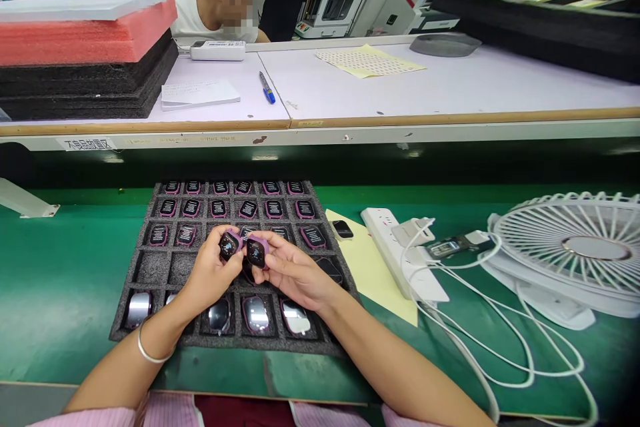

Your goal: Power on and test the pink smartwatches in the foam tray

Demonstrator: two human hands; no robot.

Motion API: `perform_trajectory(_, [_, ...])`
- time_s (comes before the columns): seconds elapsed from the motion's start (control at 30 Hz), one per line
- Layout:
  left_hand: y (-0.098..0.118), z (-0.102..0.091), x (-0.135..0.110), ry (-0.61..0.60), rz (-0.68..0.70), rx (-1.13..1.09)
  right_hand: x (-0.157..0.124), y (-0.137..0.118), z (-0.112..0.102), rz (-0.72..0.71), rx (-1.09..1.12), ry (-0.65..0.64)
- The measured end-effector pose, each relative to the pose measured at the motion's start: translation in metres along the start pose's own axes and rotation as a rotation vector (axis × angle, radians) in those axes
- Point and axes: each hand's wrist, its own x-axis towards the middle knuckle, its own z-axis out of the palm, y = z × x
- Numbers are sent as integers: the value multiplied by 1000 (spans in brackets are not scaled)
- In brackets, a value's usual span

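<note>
My left hand (pixel 217 263) is closed on a small purple-cased smartwatch (pixel 229 246) with a lit screen. Right beside it, my right hand (pixel 290 267) grips a second smartwatch (pixel 257 251), its dark face also showing a graphic. Both are held over a dark grey foam tray (pixel 320 345) divided into square compartments. Watches with lit text, such as one at the tray's right side (pixel 313 236), fill the far rows. The near row holds watches with blank, shiny faces (pixel 257 315). Two compartments at the left are bare foam (pixel 151 268). My hands and forearms hide part of the tray.
To the right are a white power strip (pixel 400 250) with cables, a yellow sheet (pixel 385 287), a loose dark watch face (pixel 343 229) and a white fan (pixel 575 253). A raised shelf (pixel 350 93) holds foam stacks (pixel 85 47) and a pen (pixel 267 88). A person sits behind.
</note>
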Motion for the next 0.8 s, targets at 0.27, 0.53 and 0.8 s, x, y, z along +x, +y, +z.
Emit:
perform_trajectory(0.27, [-3,0,0,-17,8,-11,0,0,1,-1,11,-28])
perform_trajectory(0.53, [3,-1,7,44,-213,-304,7,-3,-4,12,69,106])
perform_trajectory(0.8, [10,-2,6,8,-323,-491,7,-5,-5,-15,-2,196])
